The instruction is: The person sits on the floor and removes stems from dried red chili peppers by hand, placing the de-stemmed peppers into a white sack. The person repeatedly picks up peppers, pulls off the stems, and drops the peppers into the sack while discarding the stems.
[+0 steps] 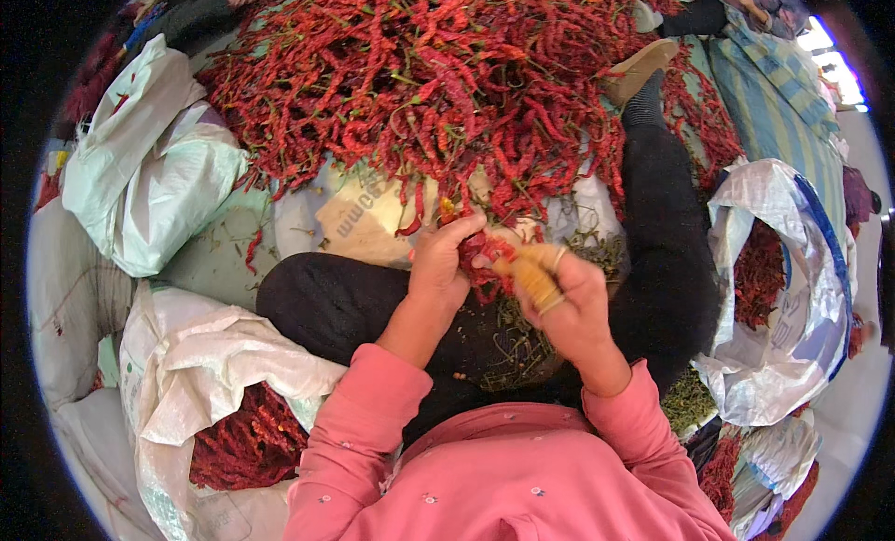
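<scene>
A large heap of dried red chili peppers (433, 73), many with stems, lies before me. My left hand (444, 254) is closed around several red chili peppers (482, 258) at the heap's near edge. Close on its right, my right hand (566, 289) is curled at the same peppers, with yellowish coverings on some fingers; these are blurred, and I cannot tell whether it grips a pepper. Below the hands, loose green-brown stems (517, 345) are scattered over my dark-clad lap. A piece of printed cardboard (363, 219) lies under the heap's near edge.
An open white woven sack (231, 345) with red chilies stands at lower left, another (762, 401) at right. A pale sack (154, 184) slumps at upper left. A striped blue-green sack (783, 114) lies at upper right. Parts of other people show at the top edge.
</scene>
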The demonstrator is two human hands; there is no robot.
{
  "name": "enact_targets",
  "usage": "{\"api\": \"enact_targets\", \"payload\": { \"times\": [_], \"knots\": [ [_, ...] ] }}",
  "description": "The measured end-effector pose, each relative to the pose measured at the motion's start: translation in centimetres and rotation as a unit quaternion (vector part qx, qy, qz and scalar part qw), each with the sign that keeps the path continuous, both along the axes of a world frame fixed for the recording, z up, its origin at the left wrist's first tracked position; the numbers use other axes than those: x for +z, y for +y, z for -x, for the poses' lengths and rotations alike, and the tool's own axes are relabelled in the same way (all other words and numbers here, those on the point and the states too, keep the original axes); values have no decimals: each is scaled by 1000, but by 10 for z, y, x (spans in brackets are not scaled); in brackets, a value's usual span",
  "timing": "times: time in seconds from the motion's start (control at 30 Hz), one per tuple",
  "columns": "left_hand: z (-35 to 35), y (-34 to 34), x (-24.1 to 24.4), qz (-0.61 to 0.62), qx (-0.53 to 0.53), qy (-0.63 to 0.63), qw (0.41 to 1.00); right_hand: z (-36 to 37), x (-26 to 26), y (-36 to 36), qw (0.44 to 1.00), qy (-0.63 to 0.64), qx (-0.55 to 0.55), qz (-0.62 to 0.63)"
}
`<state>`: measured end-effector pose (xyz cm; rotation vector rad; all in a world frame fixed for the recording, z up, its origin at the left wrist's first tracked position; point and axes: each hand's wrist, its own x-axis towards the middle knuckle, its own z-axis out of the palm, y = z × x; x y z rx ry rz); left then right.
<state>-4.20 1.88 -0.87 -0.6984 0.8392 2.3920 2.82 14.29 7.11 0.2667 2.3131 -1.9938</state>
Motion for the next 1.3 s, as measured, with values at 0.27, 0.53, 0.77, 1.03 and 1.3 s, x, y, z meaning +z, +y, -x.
{"api": "enact_targets", "payload": {
  "times": [0.27, 0.53, 0.77, 1.03, 1.3],
  "knots": [
    [-6, 6, 18, 16, -129, 161, 978, 14, -31, 19, 995, -8, -81, -63],
    [-8, 4, 9, 97, -107, 169, 975, 15, -34, 19, 950, 192, 34, -244],
    [-8, 5, 4, 35, -91, 56, 994, 11, -18, 16, 991, 100, -13, -89],
    [-2, 3, -11, -25, 26, -51, 998, 12, 18, 39, 921, 79, 164, -343],
    [0, 3, -23, -59, 36, -46, 997, -2, -30, -20, 919, 85, 83, -377]
  ]
}}
